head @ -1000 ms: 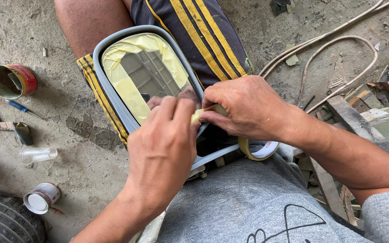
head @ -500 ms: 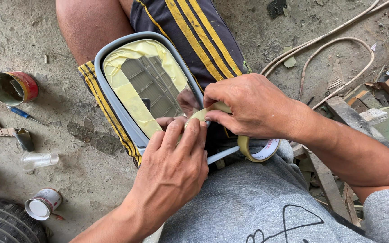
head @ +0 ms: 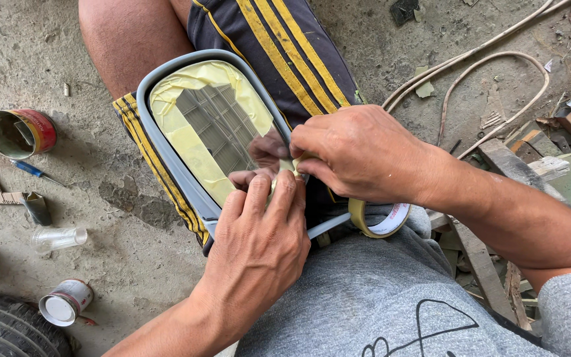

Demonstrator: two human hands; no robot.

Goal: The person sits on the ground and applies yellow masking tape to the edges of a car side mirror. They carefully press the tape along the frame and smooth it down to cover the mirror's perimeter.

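A grey car side mirror point(head: 166, 142) rests on my lap, its glass point(head: 223, 125) edged with yellow masking tape point(head: 183, 142). My left hand point(head: 259, 244) lies over the mirror's lower end, fingertips pressing a tape strip onto the glass edge. My right hand point(head: 358, 152) pinches the same strip from the right, and a roll of masking tape point(head: 381, 221) hangs under it. The reflection of my fingers shows in the bare glass.
On the concrete floor at left lie an open red tin point(head: 18, 132), a small clear bottle point(head: 57, 237), a small white-lidded can point(head: 66, 302), a blue-handled tool point(head: 34, 172) and a tyre point(head: 1, 327). Hoses point(head: 490, 73) and wood scraps point(head: 517, 158) lie at right.
My left hand has slid down and right along the mirror's lower edge. My right hand has shifted slightly up with the tape strip. The mirror has barely moved.
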